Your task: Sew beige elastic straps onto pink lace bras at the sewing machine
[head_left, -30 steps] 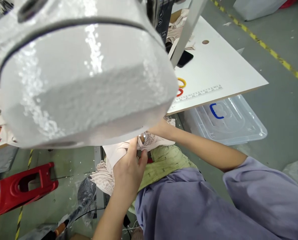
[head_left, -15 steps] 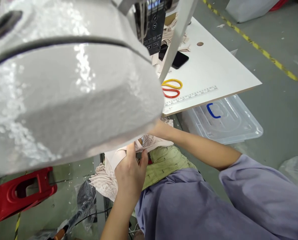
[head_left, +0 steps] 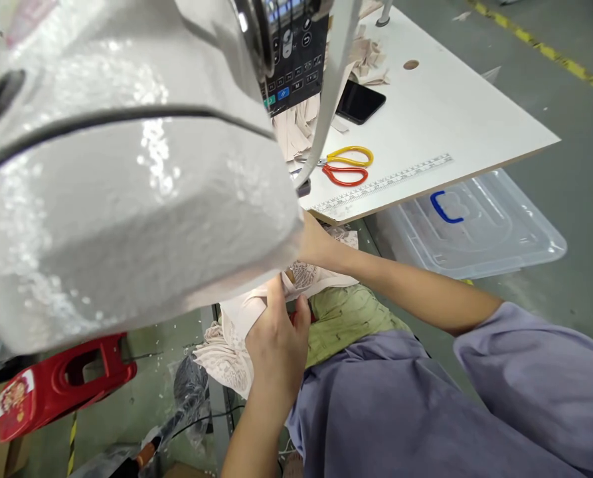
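The large white head of a sewing machine fills the left and middle of the view and covers the stitching area. Under its lower right edge lies a pale pink lace garment, its gathered end hanging down to the left. My left hand grips the near side of this garment, index finger reaching under the machine head and thumb a little apart. My right hand reaches in from the right to the garment's far side. Its fingers are hidden behind the machine head.
On the white table lie yellow-and-red-handled scissors, a black phone and pale fabric strips. A ruler scale runs near its edge. Below stands a clear lidded box; a red plastic stool is at lower left.
The view has shifted, so the table, box and my arms appear farther right. More of the scissors and control panel shows. Both hands keep about the same place at the garment.
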### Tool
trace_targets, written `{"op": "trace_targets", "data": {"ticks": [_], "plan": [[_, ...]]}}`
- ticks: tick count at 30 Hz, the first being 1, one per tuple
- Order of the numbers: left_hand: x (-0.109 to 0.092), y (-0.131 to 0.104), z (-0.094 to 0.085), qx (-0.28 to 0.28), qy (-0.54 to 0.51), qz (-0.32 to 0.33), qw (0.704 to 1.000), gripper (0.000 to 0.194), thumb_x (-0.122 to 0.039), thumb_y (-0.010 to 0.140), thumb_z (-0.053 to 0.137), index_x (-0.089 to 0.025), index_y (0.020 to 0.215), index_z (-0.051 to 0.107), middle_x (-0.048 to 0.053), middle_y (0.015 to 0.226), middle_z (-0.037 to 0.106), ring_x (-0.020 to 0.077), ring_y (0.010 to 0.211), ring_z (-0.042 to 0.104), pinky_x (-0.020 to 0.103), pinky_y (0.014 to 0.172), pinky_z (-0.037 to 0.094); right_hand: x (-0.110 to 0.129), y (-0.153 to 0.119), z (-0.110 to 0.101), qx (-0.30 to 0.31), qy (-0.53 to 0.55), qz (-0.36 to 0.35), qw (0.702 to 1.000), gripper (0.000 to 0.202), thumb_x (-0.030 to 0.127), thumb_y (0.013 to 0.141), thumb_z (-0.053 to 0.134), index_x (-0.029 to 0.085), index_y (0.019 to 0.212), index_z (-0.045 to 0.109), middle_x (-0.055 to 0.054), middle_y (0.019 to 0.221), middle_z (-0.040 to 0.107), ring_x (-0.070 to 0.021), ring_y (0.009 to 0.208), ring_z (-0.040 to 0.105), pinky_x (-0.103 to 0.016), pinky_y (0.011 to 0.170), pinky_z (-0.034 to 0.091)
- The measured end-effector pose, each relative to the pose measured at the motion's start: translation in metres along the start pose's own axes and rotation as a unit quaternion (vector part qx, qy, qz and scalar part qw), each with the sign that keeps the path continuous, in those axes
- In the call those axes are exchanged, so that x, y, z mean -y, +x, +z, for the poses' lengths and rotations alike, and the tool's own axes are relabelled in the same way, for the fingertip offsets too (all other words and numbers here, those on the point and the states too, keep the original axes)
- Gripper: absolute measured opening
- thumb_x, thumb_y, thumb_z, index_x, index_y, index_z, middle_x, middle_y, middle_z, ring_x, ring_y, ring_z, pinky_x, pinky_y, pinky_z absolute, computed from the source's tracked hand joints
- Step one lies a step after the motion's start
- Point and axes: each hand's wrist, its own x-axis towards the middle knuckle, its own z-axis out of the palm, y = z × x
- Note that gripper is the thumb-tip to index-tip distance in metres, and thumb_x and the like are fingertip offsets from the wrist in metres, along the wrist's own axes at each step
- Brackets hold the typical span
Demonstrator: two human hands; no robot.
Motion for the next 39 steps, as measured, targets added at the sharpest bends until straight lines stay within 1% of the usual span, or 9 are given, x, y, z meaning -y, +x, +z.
{"op": "trace_targets", "data": {"ticks": [6,16,20,23,26,30,33,37,39], "plan": [[0.007,0.001,-0.008,0.013,0.005,0.001,1.000,0.062,-0.034,0.096,0.058,-0.020,0.153,0.039,-0.001,0.066,0.070,0.0171,0.048,0.059,0.025,0.047,0.032,0.002,0.001,0.001,-0.030,0.039,-0.019,0.999,0.031,0.019,0.078,0.060,0.019,0.109,0.064,-0.010,0.116,0.061,-0.0227,0.101,0.061,-0.036,0.087,0.051],[0.014,0.000,-0.001,0.002,-0.024,0.009,1.000,0.061,-0.036,0.096,0.058,-0.021,0.152,0.041,0.000,0.067,0.071,0.0166,0.050,0.060,0.024,0.049,0.034,0.006,-0.002,-0.002,-0.040,0.051,-0.019,0.998,0.022,0.022,0.083,0.061,0.020,0.105,0.063,-0.009,0.115,0.063,-0.0213,0.096,0.060,-0.035,0.083,0.051],[0.021,-0.004,0.007,-0.040,-0.069,-0.006,0.997,0.073,-0.044,0.094,0.059,-0.020,0.157,0.030,0.010,0.099,0.077,0.0195,0.060,0.068,0.026,0.052,0.044,0.008,-0.012,-0.003,-0.050,0.092,0.016,0.994,0.023,0.029,0.087,0.064,0.019,0.108,0.061,-0.008,0.113,0.062,-0.0165,0.082,0.059,-0.031,0.075,0.050],[0.023,-0.008,0.014,-0.086,-0.092,-0.022,0.992,0.091,-0.053,0.092,0.060,-0.013,0.161,0.016,0.024,0.130,0.067,0.0307,0.094,0.075,0.032,0.066,0.055,0.008,-0.034,-0.010,-0.049,0.140,0.079,0.986,0.034,0.040,0.093,0.062,0.022,0.121,0.055,-0.005,0.106,0.062,-0.0138,0.074,0.057,-0.029,0.068,0.048],[0.019,-0.016,0.024,-0.086,-0.097,-0.024,0.991,0.097,-0.054,0.092,0.060,-0.013,0.162,0.007,0.029,0.144,0.055,0.0376,0.110,0.072,0.038,0.073,0.059,0.014,-0.064,-0.021,-0.030,0.112,0.112,0.987,0.037,0.051,0.093,0.062,0.022,0.115,0.057,-0.006,0.103,0.063,-0.0180,0.087,0.061,-0.030,0.075,0.048],[-0.001,-0.043,0.050,-0.107,-0.116,0.091,0.983,0.104,-0.046,0.092,0.064,-0.013,0.163,-0.005,0.034,0.152,0.043,0.0429,0.130,0.059,0.049,0.091,0.059,0.034,-0.103,-0.033,0.028,0.021,0.102,0.994,0.044,0.061,0.086,0.067,0.020,0.102,0.062,-0.007,0.100,0.066,-0.0220,0.092,0.061,-0.033,0.080,0.047],[-0.015,-0.069,0.055,-0.079,-0.140,0.176,0.971,0.108,-0.042,0.090,0.068,-0.009,0.162,-0.004,0.034,0.150,0.047,0.0438,0.139,0.049,0.054,0.103,0.053,0.045,-0.122,-0.040,0.067,0.097,0.169,0.979,0.040,0.058,0.094,0.057,0.019,0.093,0.064,-0.004,0.089,0.065,-0.0176,0.078,0.058,-0.028,0.066,0.044],[-0.014,-0.080,0.024,-0.049,-0.217,0.218,0.950,0.076,-0.024,0.094,0.062,-0.013,0.159,0.025,0.018,0.122,0.072,0.0270,0.113,0.071,0.035,0.090,0.060,0.046,-0.130,-0.051,0.020,0.250,0.258,0.933,0.038,0.055,0.092,0.060,0.017,0.092,0.064,-0.002,0.081,0.063,-0.0138,0.070,0.055,-0.025,0.062,0.043],[-0.008,-0.069,0.006,-0.097,-0.212,0.284,0.930,0.061,-0.015,0.092,0.058,-0.019,0.150,0.042,0.014,0.117,0.074,0.0255,0.113,0.070,0.038,0.098,0.055,0.047,-0.129,-0.056,0.114,0.290,0.251,0.916,0.038,0.053,0.091,0.061,0.016,0.094,0.066,-0.001,0.080,0.062,-0.0128,0.069,0.055,-0.024,0.063,0.044]]}}
